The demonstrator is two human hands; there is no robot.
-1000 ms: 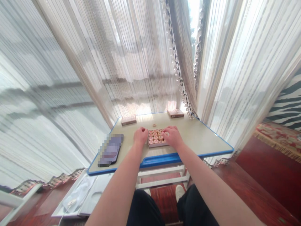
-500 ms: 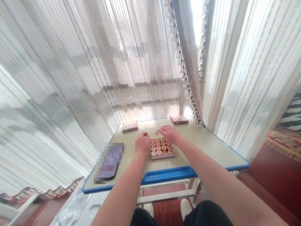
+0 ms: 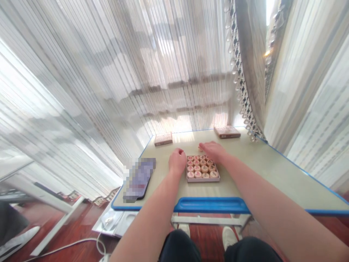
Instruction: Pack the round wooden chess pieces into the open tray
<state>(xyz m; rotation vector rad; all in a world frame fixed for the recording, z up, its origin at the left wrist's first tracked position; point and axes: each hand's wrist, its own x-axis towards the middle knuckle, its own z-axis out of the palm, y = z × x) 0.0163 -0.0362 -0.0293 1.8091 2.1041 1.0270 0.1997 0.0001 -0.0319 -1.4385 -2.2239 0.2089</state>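
A shallow box [image 3: 203,180] holds rows of round wooden xiangqi pieces, some with red characters and some with black. At its left side is my left hand [image 3: 177,161], fingers curled in, with nothing visible in them. My right hand [image 3: 215,151] reaches over the box's far right corner and covers some pieces there. A single xiangqi piece [image 3: 200,149] lies just beyond the box's far edge, at my right fingertips. Thumb and fingers seem closed on this piece, partly hiding it.
A phone [image 3: 140,178], blurred over, lies on the table [image 3: 261,174] at the left. Two flat boxes, one at the back left [image 3: 163,139] and one at the back right [image 3: 227,131], stand near the curtain [image 3: 185,54]. A blue tray groove [image 3: 212,205] runs along the front edge.
The view has shifted, so the table and boxes appear farther right. My right fingertips have closed in on the loose piece. My left hand stays curled beside the box.
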